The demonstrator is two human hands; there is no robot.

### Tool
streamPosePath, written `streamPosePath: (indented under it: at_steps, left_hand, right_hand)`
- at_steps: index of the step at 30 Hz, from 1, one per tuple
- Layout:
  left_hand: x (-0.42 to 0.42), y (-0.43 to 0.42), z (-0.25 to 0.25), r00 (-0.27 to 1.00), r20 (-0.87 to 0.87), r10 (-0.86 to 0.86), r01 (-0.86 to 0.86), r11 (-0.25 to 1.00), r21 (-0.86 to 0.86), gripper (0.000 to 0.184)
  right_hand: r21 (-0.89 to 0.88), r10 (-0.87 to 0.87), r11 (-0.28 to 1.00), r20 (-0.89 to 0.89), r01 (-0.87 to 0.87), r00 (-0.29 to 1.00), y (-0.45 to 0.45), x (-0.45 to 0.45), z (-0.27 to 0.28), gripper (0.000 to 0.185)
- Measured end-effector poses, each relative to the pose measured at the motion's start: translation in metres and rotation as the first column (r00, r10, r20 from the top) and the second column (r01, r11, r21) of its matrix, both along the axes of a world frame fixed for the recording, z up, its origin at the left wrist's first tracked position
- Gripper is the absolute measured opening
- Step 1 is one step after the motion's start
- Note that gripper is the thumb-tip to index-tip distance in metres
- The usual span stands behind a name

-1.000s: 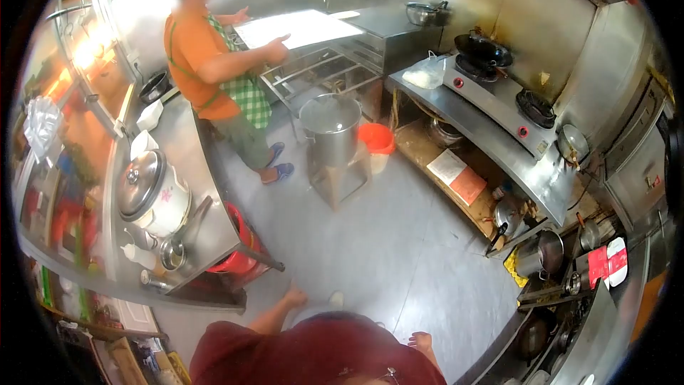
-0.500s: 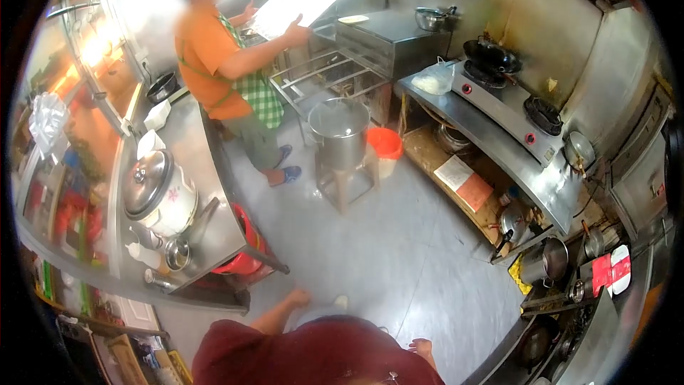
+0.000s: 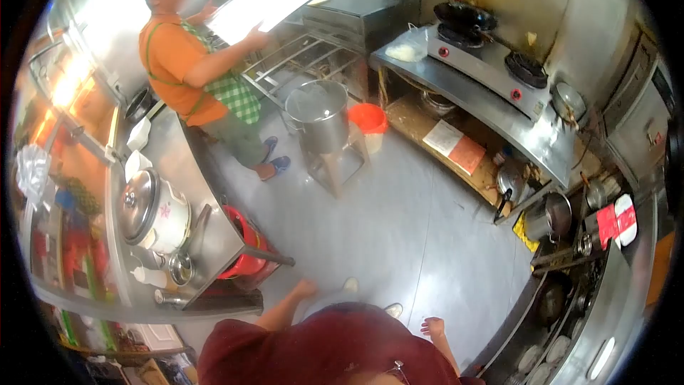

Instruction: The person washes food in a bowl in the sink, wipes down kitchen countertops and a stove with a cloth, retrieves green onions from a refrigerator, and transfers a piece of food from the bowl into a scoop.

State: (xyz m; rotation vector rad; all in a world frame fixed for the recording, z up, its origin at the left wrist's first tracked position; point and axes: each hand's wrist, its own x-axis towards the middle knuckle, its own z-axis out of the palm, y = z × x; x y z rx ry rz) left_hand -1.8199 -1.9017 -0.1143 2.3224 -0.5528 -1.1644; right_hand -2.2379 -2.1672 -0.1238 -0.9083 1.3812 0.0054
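Note:
My left hand (image 3: 305, 289) hangs low in front of me over the grey floor (image 3: 370, 242), its fingers curled closed and nothing visible in them. Nearest to it is the end of the steel counter (image 3: 235, 235) with a red tub (image 3: 246, 242) beneath. To the right, my right hand (image 3: 432, 326) hangs by my side with its fingers apart, holding nothing. Both hands touch nothing. My shoes (image 3: 350, 284) show below the dark red shirt (image 3: 342, 339).
A person in an orange shirt (image 3: 171, 50) holds a large bright flat sheet (image 3: 271, 3) tilted. A tall steel pot (image 3: 320, 132) stands on the floor beside an orange bucket (image 3: 367, 120). A gas stove (image 3: 491, 71) tops the right bench; a rice cooker (image 3: 167, 217) sits left.
My view has shifted forward and a second shoe now shows. My right hand has swung outward and its fingers show more. The other person still holds the sheet, now tilted less steeply.

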Motion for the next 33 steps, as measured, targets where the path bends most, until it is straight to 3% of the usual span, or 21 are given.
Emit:
streamPosePath:
  at_steps: [1,3,5,8,9,11,14,16,18,20,22,24,25,27,28,30,32,33]
  left_hand:
    - [0.005,-0.001,-0.003,0.984,0.087,-0.157,0.16,0.987,-0.033,0.024]
    - [0.007,0.0,-0.003,0.943,0.125,-0.31,0.316,0.948,-0.031,0.023]
    - [0.014,-0.005,-0.002,0.953,0.041,-0.3,0.3,0.954,0.015,0.021]
    - [0.022,-0.005,-0.056,0.982,-0.187,0.03,-0.046,0.995,-0.083,0.02]
    - [0.022,-0.009,-0.049,0.979,-0.055,-0.196,0.194,0.98,-0.035,0.02]
    - [0.032,-0.02,-0.044,0.768,0.162,-0.619,0.602,0.785,0.144,0.02]
    - [0.035,-0.023,-0.058,0.732,0.232,-0.64,0.633,0.766,0.113,0.023]
    - [0.038,-0.024,-0.065,0.841,0.198,-0.503,0.524,0.849,-0.071,0.015]
    - [0.035,-0.034,-0.04,0.743,0.301,-0.598,0.642,0.764,-0.067,0.013]
    - [0.032,-0.051,0.008,0.306,0.492,-0.815,0.881,0.438,0.177,0.015]
    - [0.028,-0.043,-0.011,0.712,0.349,-0.609,0.697,0.67,-0.255,0.017]
    - [0.035,-0.027,-0.048,0.896,0.046,-0.441,0.42,0.81,-0.41,0.02]
    - [0.041,-0.021,-0.065,0.914,-0.107,-0.391,0.329,0.869,-0.37,0.022]
    - [0.04,-0.022,-0.061,0.938,-0.149,-0.313,0.279,0.936,-0.213,0.024]
    - [0.038,-0.02,-0.058,0.949,-0.039,-0.312,0.306,0.945,-0.112,0.024]
    - [0.034,-0.024,-0.036,0.963,-0.063,-0.262,0.261,0.965,-0.031,0.023]
    - [0.033,-0.028,-0.022,0.932,-0.336,-0.133,0.129,0.991,-0.035,0.023]
    - [0.038,-0.024,-0.043,0.928,-0.302,-0.216,0.2,0.976,-0.085,0.022]
  right_hand:
    - [-0.022,0.025,0.999,-0.036,-0.025,0.999,0.0,0.003,0.001,0.021]
    - [-0.036,0.029,0.999,-0.077,-0.031,0.997,0.006,-0.001,0.004,0.022]
    - [-0.033,-0.001,0.999,-0.072,-0.002,0.997,0.01,0.001,0.008,0.023]
    - [0.024,-0.069,0.997,0.036,0.068,0.997,0.02,-0.013,-0.004,0.022]
    - [0.05,-0.096,0.994,0.07,0.092,0.993,0.021,-0.016,-0.005,0.022]
    - [0.034,-0.07,0.997,-0.015,0.071,0.997,0.026,-0.014,-0.004,0.022]
    - [0.005,-0.059,0.998,-0.062,0.059,0.996,0.034,-0.011,0.002,0.022]
    - [-0.009,-0.074,0.997,-0.056,0.073,0.996,0.037,-0.012,0.001,0.021]
    - [-0.011,-0.109,0.994,-0.046,0.109,0.993,0.037,-0.011,-0.005,0.021]
    - [-0.009,-0.14,0.99,-0.012,0.14,0.99,0.037,-0.008,-0.004,0.022]
    - [-0.022,-0.131,0.991,-0.052,0.13,0.99,0.034,-0.002,-0.002,0.021]
    - [-0.043,-0.108,0.993,-0.052,0.106,0.993,0.03,0.002,-0.001,0.021]
    - [-0.052,-0.095,0.994,-0.051,0.092,0.994,0.03,0.003,0.001,0.022]
    - [-0.065,-0.095,0.994,-0.047,0.092,0.994,0.03,0.005,0.007,0.021]
    - [-0.073,-0.097,0.993,-0.043,0.094,0.994,0.029,0.006,0.009,0.021]
    - [-0.069,-0.108,0.992,-0.042,0.105,0.993,0.029,0.007,0.013,0.021]
    - [-0.062,-0.125,0.991,-0.063,0.121,0.99,0.034,0.005,0.016,0.021]
    - [-0.061,-0.137,0.989,-0.064,0.133,0.989,0.038,0.002,0.017,0.021]
